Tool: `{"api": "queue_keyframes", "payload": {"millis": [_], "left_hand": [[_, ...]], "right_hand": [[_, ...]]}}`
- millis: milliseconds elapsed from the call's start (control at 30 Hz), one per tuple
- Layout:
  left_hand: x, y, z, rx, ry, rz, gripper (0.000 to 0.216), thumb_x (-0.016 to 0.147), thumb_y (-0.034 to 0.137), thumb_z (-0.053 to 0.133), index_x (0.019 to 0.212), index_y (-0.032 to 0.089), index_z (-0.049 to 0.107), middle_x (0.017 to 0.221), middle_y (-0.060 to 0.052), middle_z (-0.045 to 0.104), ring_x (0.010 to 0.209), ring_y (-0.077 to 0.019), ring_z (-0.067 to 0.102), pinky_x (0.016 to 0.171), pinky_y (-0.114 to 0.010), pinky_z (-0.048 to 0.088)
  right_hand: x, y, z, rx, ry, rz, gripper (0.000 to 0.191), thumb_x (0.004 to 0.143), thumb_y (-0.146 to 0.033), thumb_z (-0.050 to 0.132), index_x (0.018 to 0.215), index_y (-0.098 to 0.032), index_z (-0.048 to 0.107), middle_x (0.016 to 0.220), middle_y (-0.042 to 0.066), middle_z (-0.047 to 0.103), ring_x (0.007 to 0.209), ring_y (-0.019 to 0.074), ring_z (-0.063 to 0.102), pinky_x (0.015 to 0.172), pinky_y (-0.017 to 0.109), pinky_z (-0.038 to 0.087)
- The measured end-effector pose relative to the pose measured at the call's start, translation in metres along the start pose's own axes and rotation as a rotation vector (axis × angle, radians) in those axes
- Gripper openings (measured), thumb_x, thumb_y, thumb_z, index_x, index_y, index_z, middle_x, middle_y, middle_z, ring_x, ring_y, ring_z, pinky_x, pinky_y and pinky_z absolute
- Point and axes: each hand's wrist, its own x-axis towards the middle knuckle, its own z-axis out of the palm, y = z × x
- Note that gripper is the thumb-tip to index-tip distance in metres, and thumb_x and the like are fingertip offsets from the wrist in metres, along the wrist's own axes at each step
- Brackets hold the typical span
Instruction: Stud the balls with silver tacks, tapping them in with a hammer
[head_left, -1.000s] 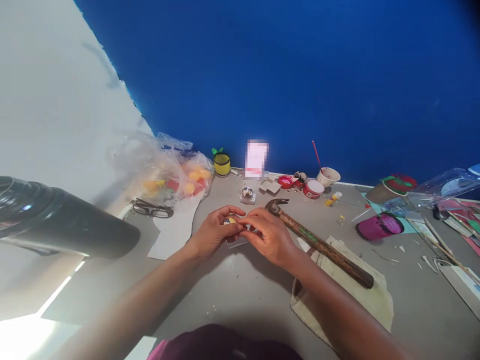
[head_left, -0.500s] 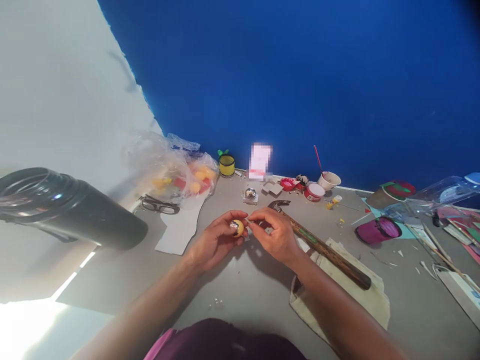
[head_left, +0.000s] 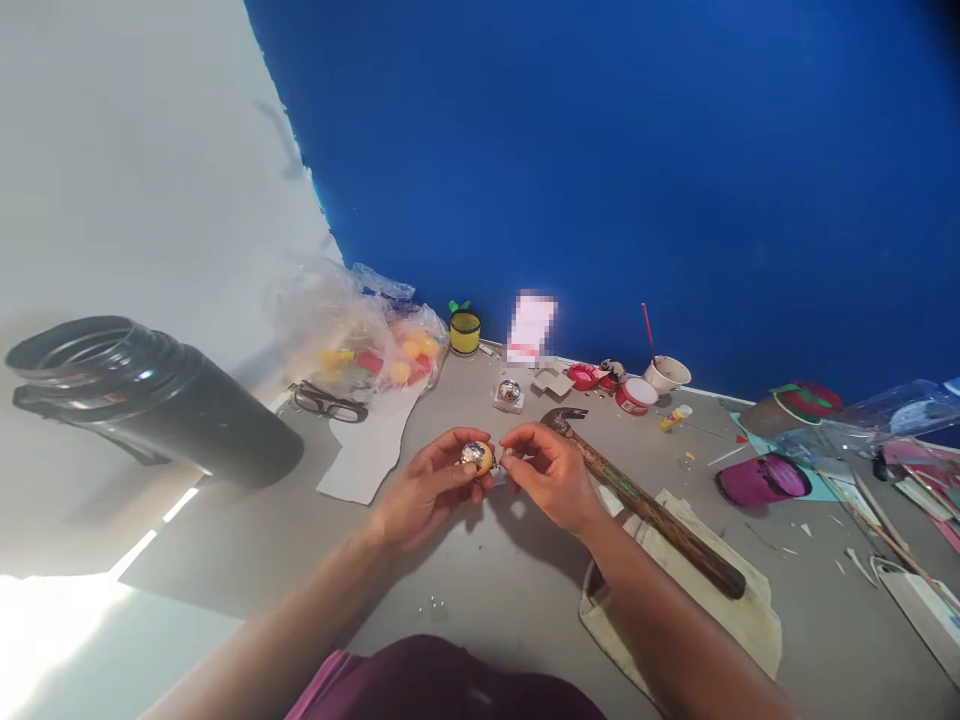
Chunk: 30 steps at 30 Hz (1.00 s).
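Note:
My left hand (head_left: 424, 492) is closed round a small yellow ball (head_left: 480, 457) partly covered with shiny silver tiles. The tiled side faces up and left, and bare yellow shows on the right. Just beside the ball, my right hand (head_left: 553, 482) has thumb and fingertips pinched together; whatever is between them is too small to name. Farther back, a shiny silver ball (head_left: 509, 389) rests on a small clear-looking base. Several tiny bright bits (head_left: 433, 605) lie on the grey table (head_left: 457, 570) near my body.
A hammer (head_left: 652, 505) lies across a cream cloth (head_left: 739, 615) on the right. Glasses (head_left: 330, 402), white paper (head_left: 364, 465) and a dark flask (head_left: 172, 410) are on the left. Behind stand a yellow cup (head_left: 465, 334), a red-rimmed pot (head_left: 636, 395) and a white cup (head_left: 667, 374).
The ball has turned in my left hand, so more silver tiles show. My right fingertips have drawn slightly away from it. The whole view has shifted a little.

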Motion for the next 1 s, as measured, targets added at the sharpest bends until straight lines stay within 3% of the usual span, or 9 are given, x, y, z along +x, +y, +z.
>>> {"api": "queue_keyframes", "payload": {"millis": [167,333,533,733,867,1000], "left_hand": [[0.0,-0.002,0.0,-0.023,0.004,-0.026,0.038,0.083,0.029,0.082,0.118,0.021,0.07,0.085,-0.003,0.065,0.071,-0.0118,0.06,0.059,-0.022,0.047],[-0.006,-0.001,0.0,-0.047,0.051,-0.016,0.039,0.082,0.025,0.082,0.118,0.02,0.07,0.083,-0.003,0.068,0.07,-0.012,0.061,0.062,-0.022,0.049],[-0.003,-0.002,-0.004,-0.18,0.079,-0.047,0.037,0.083,0.018,0.076,0.119,0.014,0.069,0.094,-0.011,0.075,0.084,-0.0203,0.072,0.073,-0.028,0.057],[0.004,-0.003,0.0,-0.254,0.103,0.009,0.025,0.092,0.024,0.069,0.115,0.014,0.066,0.106,-0.014,0.075,0.099,-0.0256,0.074,0.096,-0.042,0.057],[0.005,-0.004,0.007,-0.109,0.09,0.102,0.028,0.09,0.026,0.075,0.116,0.018,0.068,0.112,-0.009,0.073,0.103,-0.0218,0.071,0.1,-0.039,0.054],[0.003,-0.006,0.011,0.102,0.033,0.198,0.034,0.087,0.03,0.078,0.119,0.02,0.069,0.106,-0.007,0.073,0.091,-0.0187,0.069,0.086,-0.034,0.056]], "right_hand": [[0.001,0.001,0.001,0.057,-0.033,0.036,0.011,0.075,-0.03,0.074,0.079,-0.021,0.068,0.075,-0.001,0.068,0.052,0.011,0.06,0.048,0.023,0.05],[0.002,0.009,0.003,0.099,-0.095,0.076,0.018,0.077,-0.036,0.077,0.084,-0.02,0.074,0.078,0.001,0.072,0.052,0.011,0.059,0.047,0.023,0.05],[0.002,0.011,0.001,0.112,-0.129,0.102,0.02,0.082,-0.036,0.074,0.092,-0.019,0.077,0.078,0.001,0.073,0.052,0.0111,0.06,0.049,0.025,0.052],[0.005,0.013,0.0,0.191,-0.039,0.099,0.021,0.076,-0.036,0.081,0.084,-0.019,0.071,0.068,-0.003,0.067,0.051,0.0105,0.058,0.047,0.023,0.051],[0.008,0.017,-0.005,0.286,-0.056,0.133,0.027,0.073,-0.041,0.087,0.081,-0.019,0.072,0.066,-0.001,0.069,0.049,0.0103,0.058,0.047,0.023,0.049],[0.009,0.017,-0.009,0.43,-0.126,0.197,0.029,0.07,-0.042,0.09,0.081,-0.019,0.075,0.075,0.003,0.075,0.054,0.0118,0.061,0.046,0.023,0.05]]}}
